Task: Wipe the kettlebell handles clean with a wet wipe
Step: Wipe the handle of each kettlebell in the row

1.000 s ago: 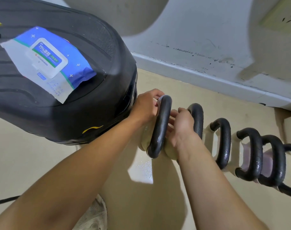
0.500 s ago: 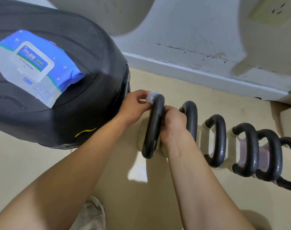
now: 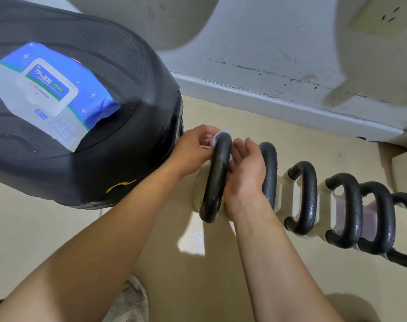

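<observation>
Several kettlebells with black handles stand in a row on the floor, running from centre to right. The leftmost handle (image 3: 217,175) sits between my hands. My left hand (image 3: 193,151) pinches a white wet wipe (image 3: 217,137) against the top of that handle. My right hand (image 3: 244,173) is on the handle's right side, between it and the second handle (image 3: 269,168), fingers curled toward the wipe; whether it grips the wipe or the handle is unclear. The pale kettlebell body is mostly hidden beneath my hands.
A large black machine housing (image 3: 128,126) stands close on the left, with a blue and white pack of wet wipes (image 3: 47,94) lying on top. A wall with a grey baseboard (image 3: 279,105) runs behind. My shoe (image 3: 130,300) shows at the bottom. A box edge (image 3: 404,173) is at the right.
My left hand has brought the wipe up and over the top of the first handle. My right hand shifted slightly up alongside the handle. The camera view drifted a little.
</observation>
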A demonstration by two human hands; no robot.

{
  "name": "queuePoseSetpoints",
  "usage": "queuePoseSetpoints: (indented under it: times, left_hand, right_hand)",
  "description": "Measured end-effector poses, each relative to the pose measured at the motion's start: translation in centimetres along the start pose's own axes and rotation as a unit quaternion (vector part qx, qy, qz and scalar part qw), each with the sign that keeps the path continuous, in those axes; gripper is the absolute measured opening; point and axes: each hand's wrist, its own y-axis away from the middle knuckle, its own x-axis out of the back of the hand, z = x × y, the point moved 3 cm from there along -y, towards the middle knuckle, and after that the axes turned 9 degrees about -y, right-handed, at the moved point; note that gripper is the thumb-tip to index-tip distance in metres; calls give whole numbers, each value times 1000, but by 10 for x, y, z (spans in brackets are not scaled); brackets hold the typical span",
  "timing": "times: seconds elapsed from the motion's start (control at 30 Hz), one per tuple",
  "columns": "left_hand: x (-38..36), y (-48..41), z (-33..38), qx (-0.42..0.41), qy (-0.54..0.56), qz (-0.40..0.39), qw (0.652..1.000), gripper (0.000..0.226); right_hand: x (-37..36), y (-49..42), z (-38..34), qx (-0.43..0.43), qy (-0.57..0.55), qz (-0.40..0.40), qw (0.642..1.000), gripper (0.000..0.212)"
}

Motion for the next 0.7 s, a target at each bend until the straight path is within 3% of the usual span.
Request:
queuePoseSetpoints:
  times: [0.1, 0.2, 0.37, 0.43, 0.57, 0.67, 0.7]
  left_hand:
    - [7, -1, -7, 23, 102, -47, 993, 29]
    - [5, -4, -7, 100, 191, -12, 976, 23]
    - [2, -9, 4, 97, 110, -13, 989, 16]
    - [3, -11, 6, 124, 111, -37, 985, 17]
    - [0, -10, 12, 194, 193, -41, 961, 17]
    - [-7, -2, 17, 240, 280, -22, 929, 16]
    - [-9, 1, 15, 256, 312, -20, 915, 18]
  right_hand:
    - [1, -2, 1, 6, -37, -15, 999, 38]
    - [0, -8, 3, 13, -42, -27, 999, 42]
    - [-10, -5, -10, 48, -33, -24, 998, 38]
    - [-8, -7, -9, 41, 28, -22, 999, 28]
    - [10, -11, 8, 58, 197, 20, 978, 35]
    - [14, -1, 16, 2, 198, -7, 980, 58]
    - [13, -2, 16, -14, 183, -10, 983, 56]
